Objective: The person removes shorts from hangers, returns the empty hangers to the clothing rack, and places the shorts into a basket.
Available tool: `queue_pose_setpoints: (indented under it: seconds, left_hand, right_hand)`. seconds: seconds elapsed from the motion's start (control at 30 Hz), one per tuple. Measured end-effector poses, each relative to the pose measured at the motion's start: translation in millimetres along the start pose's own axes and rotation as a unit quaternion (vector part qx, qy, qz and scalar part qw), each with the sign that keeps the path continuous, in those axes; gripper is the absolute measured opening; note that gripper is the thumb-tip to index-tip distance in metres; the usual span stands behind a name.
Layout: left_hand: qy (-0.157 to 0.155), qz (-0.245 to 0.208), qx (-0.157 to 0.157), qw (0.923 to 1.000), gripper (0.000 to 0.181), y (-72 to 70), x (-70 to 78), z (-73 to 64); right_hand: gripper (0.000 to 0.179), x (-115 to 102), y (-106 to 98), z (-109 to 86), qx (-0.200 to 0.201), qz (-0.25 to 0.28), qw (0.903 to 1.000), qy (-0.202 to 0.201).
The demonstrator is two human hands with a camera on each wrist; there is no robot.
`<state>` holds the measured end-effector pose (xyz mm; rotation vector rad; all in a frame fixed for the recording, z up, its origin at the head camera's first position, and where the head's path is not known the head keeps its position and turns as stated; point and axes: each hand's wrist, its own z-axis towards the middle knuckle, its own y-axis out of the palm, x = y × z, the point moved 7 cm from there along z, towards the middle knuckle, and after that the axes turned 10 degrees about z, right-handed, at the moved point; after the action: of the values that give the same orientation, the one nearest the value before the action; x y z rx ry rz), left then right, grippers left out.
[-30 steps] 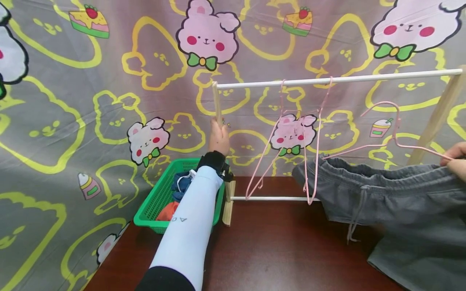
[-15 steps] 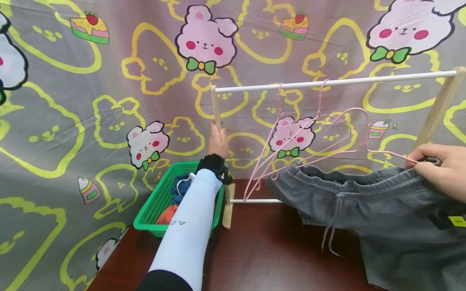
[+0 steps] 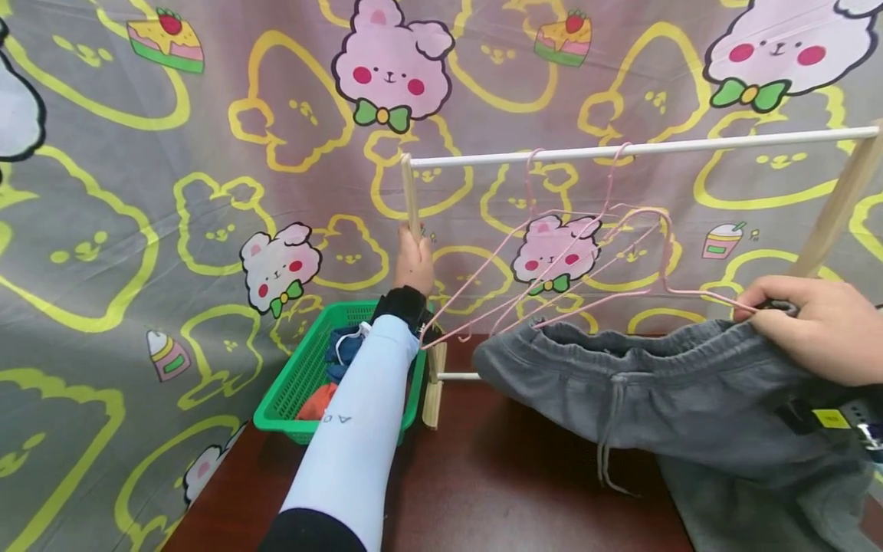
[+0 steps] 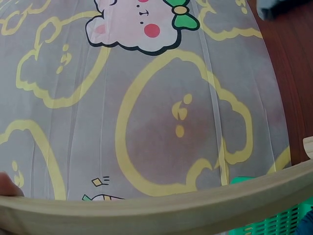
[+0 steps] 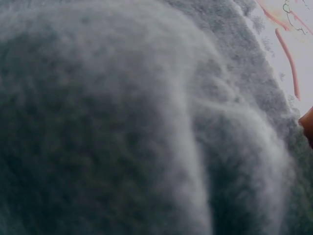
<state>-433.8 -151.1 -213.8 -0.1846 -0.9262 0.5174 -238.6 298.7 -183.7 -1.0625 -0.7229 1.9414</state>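
Note:
In the head view my left hand grips the wooden left post of a small clothes rack. The post crosses the bottom of the left wrist view. My right hand pinches one end of a pink hanger together with the waistband of grey drawstring pants. The hanger's shoulders run along the waist opening, and its hook stands below the white top rail. Two more pink hangers hang from that rail, tilted leftward, overlapping the held one. Blurred grey cloth fills most of the right wrist view.
A green basket with blue and orange clothes stands left of the rack, partly behind my left forearm. The rack stands on a dark red-brown table. A patterned curtain hangs close behind. The right wooden post rises beyond my right hand.
My right hand has moved left with the hanger and grey pants. The hanging hangers have swung leftward at their lower ends. My left hand stays on the post.

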Motion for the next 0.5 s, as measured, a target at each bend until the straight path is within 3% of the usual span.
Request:
queue_pose_setpoints:
  seconds: [0.23, 0.5]
  left_hand:
    - [-0.001, -0.004, -0.013, 0.9999, 0.035, 2.1, 5.1, 4.4]
    - [-0.02, 0.005, -0.022, 0.9995, 0.037, 1.2, 0.3, 2.7]
  right_hand:
    - [0.016, -3.0, 13.9, 0.3, 0.01, 0.03, 0.9994, -0.017]
    - [0.015, -6.2, 42.0, -1.0, 0.004, 0.076, 0.9966, -0.032]
